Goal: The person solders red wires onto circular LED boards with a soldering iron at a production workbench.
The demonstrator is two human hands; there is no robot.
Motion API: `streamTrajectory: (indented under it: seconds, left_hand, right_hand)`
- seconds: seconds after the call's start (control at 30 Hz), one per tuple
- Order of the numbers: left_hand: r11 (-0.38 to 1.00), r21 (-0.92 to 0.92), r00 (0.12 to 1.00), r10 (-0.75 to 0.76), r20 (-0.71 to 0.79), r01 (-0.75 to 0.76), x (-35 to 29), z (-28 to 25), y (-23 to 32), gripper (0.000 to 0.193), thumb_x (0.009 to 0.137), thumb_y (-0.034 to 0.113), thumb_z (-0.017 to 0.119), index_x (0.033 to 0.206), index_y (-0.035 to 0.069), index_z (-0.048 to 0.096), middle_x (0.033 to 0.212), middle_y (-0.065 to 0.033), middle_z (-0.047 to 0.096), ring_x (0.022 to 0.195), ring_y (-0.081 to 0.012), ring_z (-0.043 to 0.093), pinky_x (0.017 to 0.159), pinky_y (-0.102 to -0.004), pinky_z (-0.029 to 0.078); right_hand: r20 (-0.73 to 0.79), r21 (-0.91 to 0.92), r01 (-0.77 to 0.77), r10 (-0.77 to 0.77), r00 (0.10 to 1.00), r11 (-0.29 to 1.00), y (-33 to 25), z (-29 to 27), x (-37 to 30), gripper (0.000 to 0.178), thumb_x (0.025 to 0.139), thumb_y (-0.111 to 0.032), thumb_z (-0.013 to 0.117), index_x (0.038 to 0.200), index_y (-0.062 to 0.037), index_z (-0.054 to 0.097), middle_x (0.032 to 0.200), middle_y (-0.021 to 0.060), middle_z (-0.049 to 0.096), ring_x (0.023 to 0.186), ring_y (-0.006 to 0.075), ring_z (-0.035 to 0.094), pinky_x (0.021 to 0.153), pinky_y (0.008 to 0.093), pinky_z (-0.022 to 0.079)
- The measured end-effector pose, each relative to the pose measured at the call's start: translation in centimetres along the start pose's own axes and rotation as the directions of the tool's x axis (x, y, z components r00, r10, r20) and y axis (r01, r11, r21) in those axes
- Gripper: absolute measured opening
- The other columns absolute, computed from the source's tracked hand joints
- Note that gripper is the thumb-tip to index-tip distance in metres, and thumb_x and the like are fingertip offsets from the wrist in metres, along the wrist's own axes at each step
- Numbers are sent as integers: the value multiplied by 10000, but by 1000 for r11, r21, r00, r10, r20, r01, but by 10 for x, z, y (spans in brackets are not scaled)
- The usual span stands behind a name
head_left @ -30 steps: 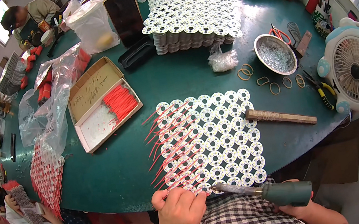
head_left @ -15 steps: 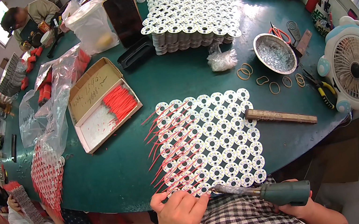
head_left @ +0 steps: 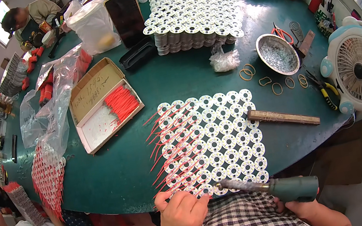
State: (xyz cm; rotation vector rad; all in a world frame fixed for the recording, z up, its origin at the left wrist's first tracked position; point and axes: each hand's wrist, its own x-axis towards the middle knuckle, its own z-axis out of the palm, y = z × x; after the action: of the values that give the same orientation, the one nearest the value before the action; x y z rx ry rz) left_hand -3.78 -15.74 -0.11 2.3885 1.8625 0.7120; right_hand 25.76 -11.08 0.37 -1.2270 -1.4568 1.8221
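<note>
A panel of white ring-shaped circuit boards (head_left: 227, 137) lies near the table's front edge, with thin red wires (head_left: 179, 152) slanting across its left columns. My left hand (head_left: 183, 215) is closed in a pinch at the panel's bottom edge. A bit of red wire shows at its fingertips, mostly hidden by the fingers. In my right hand (head_left: 304, 209) is a green-handled soldering iron (head_left: 294, 188). Its tip points left over the panel's bottom row, a little to the right of my left fingertips. The iron's handle hides part of my right fingers.
An open cardboard box (head_left: 93, 130) of red wires stands left. A wooden bar (head_left: 283, 117) rests against the panel's right side. Farther back are a stack of panels (head_left: 193, 15), a metal bowl (head_left: 277, 53), rubber bands and pliers (head_left: 328, 93). A fan (head_left: 359, 66) stands right; co-workers sit left.
The soldering iron has moved right and slightly up, its tip drawing away from my left fingertips. My left hand stays almost in place, still pinched.
</note>
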Motion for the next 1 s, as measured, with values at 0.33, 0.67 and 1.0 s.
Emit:
streamTrajectory:
  seconds: [0.33, 0.67, 1.0]
  left_hand:
    - [1000, 11, 995, 18, 101, -19, 4, -17, -10, 176, 646, 114, 676, 817, 151, 660, 655, 57, 464, 701, -132, 482, 729, -367, 270]
    - [908, -279, 948, -317, 31, 313, 58, -42, -50, 97, 665, 89, 662, 739, 153, 663, 695, 16, 562, 707, -159, 522, 732, -333, 284]
    - [999, 53, 999, 2, -45, 0, 155, -1, -79, 183, 612, 110, 697, 773, 187, 660, 669, 58, 504, 728, -134, 496, 771, -402, 259]
  right_hand:
    - [-21, 213, -5, 10, 1000, 977, -13, -1, 14, 472, 764, -132, 586, 1189, 15, 442, 1008, 176, 592, 633, 233, 603, 544, 329, 525]
    - [-281, 380, 104, 8, 960, 919, -44, -18, 61, 530, 765, -255, 612, 1154, 47, 415, 976, 221, 566, 543, 269, 585, 386, 327, 451]
    - [230, -691, 575, -620, 750, 439, -111, -58, 137, 457, 773, -221, 582, 1131, 33, 455, 933, 159, 626, 656, 261, 639, 548, 322, 492]
